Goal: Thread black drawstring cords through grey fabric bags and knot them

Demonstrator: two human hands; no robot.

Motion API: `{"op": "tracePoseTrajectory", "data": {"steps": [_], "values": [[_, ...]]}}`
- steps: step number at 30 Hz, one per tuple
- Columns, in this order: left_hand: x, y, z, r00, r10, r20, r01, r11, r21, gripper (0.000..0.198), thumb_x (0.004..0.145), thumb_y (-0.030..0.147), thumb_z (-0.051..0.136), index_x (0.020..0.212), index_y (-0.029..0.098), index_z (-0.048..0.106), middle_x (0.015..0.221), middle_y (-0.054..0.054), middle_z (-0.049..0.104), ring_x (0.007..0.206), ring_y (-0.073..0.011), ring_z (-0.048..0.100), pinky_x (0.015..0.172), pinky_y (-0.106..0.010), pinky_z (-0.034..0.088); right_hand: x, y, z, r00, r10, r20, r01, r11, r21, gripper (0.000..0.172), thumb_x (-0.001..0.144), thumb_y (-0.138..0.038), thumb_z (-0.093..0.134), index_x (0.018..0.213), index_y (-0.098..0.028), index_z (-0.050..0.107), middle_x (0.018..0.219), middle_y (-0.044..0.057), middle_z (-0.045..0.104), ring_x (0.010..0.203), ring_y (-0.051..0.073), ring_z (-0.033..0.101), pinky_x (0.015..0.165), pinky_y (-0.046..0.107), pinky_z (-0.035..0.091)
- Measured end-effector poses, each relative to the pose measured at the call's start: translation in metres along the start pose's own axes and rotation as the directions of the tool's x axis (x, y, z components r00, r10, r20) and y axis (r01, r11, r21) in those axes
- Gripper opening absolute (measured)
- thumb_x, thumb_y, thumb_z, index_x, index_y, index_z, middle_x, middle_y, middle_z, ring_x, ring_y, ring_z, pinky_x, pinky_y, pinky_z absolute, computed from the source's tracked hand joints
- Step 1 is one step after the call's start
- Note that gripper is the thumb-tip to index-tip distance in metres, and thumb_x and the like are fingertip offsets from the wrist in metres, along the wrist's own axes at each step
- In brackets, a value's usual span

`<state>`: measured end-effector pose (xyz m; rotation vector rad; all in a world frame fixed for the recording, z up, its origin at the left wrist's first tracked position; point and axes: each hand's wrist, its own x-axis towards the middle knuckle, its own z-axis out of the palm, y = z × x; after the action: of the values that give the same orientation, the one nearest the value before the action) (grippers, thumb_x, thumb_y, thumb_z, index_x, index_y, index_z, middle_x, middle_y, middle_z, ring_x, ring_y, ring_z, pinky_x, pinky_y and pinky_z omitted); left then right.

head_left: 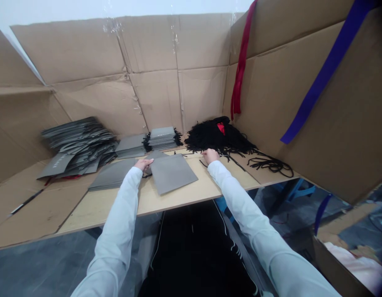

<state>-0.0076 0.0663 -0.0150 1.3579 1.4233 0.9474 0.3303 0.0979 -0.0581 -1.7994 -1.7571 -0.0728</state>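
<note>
From the head camera, both white-sleeved arms reach forward over a pale wooden table [101, 210]. The person's left hand [143, 164] lies almost flat, fingers extended, at the upper left corner of a single flat grey paper bag [172, 174]. It looks open, touching the bag without any clear pinch. The bag sits alone, slightly askew, between the two hands and closer to the left one. The right hand [210, 155] is curled downward at the far edge of the table's open stretch, just in front of a large heap of loose black cords [214, 136]. Some thin strands lie near it, but the view cannot settle whether its fingers [206, 153] have hold of one.

As the piles lie now, much of the material is still unsorted or loose. A small, tidy stack of grey bags [161, 139] has black cord ends sticking out at both sides, and it stands at the back. Beside it lies a flat stack of grey bags [130, 146] with no cords showing, and another [112, 174] lies just beyond the left forearm. Farther left is a large, untidy pile of grey bags [78, 144]. A loose coil of black cord [271, 166] lies to the right, below cardboard walls [126, 49].
</note>
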Motion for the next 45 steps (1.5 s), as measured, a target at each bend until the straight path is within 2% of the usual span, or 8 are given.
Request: {"op": "tracePoseTrajectory", "data": {"steps": [6,12,17,21,25,27,30,45], "values": [[0.002,-0.005,-0.002,0.997,0.022,-0.067,-0.020,0.999,0.034,0.036,0.052,0.042,0.063,0.051,0.015,0.039,0.035,0.009,0.026,0.030,-0.0022,0.017,0.037,-0.021,0.008,0.003,0.002,-0.007,0.997,-0.045,-0.065,0.059,0.969,0.242,0.021,0.074,-0.023,0.049,0.087,-0.021,0.065,0.084,0.003,0.062,0.077,0.013,0.054,0.070,0.020,0.038],[0.008,-0.013,-0.007,0.997,0.032,-0.069,-0.027,0.997,0.066,0.033,0.052,0.040,0.064,0.051,0.016,0.041,0.033,0.010,0.023,0.029,-0.0029,0.018,0.038,-0.023,0.007,0.005,0.012,-0.018,0.960,0.115,-0.255,-0.077,0.985,0.153,0.026,0.078,-0.022,0.042,0.092,-0.020,0.064,0.090,0.006,0.058,0.083,0.016,0.050,0.073,0.024,0.036],[0.005,-0.008,-0.004,0.997,0.020,0.079,-0.018,1.000,-0.023,0.040,0.052,0.043,0.064,0.050,0.016,0.035,0.035,0.009,0.023,0.030,-0.0013,0.015,0.037,-0.020,0.005,0.002,0.008,-0.008,0.994,0.056,-0.095,-0.051,0.997,0.056,0.023,0.075,-0.020,0.046,0.090,-0.018,0.064,0.094,0.010,0.058,0.090,0.020,0.047,0.077,0.028,0.034],[0.001,-0.004,-0.002,0.980,0.066,0.189,-0.046,0.993,-0.108,0.045,0.049,0.045,0.067,0.051,0.017,0.032,0.037,0.010,0.020,0.031,-0.0007,0.016,0.036,-0.018,0.005,0.000,-0.005,-0.002,0.998,-0.040,0.041,0.026,0.955,0.297,0.024,0.076,-0.026,0.047,0.087,-0.014,0.064,0.097,0.011,0.059,0.095,0.020,0.048,0.084,0.028,0.033],[0.001,-0.005,-0.001,0.965,0.078,0.250,-0.047,0.991,-0.128,0.046,0.046,0.045,0.068,0.050,0.017,0.032,0.036,0.011,0.019,0.030,-0.0005,0.015,0.036,-0.017,0.006,-0.003,-0.021,-0.009,0.984,-0.071,0.166,-0.102,0.544,0.833,0.028,0.078,-0.032,0.042,0.093,-0.017,0.061,0.097,0.007,0.060,0.087,0.016,0.055,0.079,0.029,0.040],[0.001,-0.005,-0.001,0.961,0.074,0.266,-0.040,0.991,-0.130,0.045,0.046,0.044,0.068,0.050,0.016,0.034,0.037,0.011,0.019,0.030,-0.0004,0.015,0.036,-0.017,0.006,-0.006,-0.027,-0.013,0.942,-0.183,0.283,-0.223,0.291,0.930,0.025,0.072,-0.028,0.051,0.091,-0.015,0.060,0.091,0.008,0.062,0.077,0.014,0.058,0.073,0.029,0.043],[-0.001,-0.005,0.001,0.961,0.070,0.269,-0.033,0.990,-0.139,0.044,0.047,0.044,0.068,0.050,0.016,0.034,0.037,0.011,0.019,0.031,-0.0003,0.015,0.036,-0.017,0.006,-0.010,-0.031,-0.017,0.921,-0.244,0.304,-0.272,0.156,0.950,0.023,0.059,-0.020,0.062,0.081,-0.013,0.063,0.075,0.006,0.064,0.063,0.011,0.057,0.066,0.027,0.045],[-0.003,0.001,0.001,0.996,-0.022,0.086,0.031,0.994,-0.101,0.046,0.048,0.043,0.068,0.052,0.018,0.030,0.035,0.011,0.020,0.029,-0.0004,0.015,0.035,-0.017,0.004,-0.001,-0.016,-0.015,0.970,-0.051,0.239,-0.206,0.357,0.911,0.016,0.054,-0.017,0.066,0.067,-0.011,0.061,0.061,0.004,0.062,0.049,0.009,0.055,0.043,0.018,0.044]]}}
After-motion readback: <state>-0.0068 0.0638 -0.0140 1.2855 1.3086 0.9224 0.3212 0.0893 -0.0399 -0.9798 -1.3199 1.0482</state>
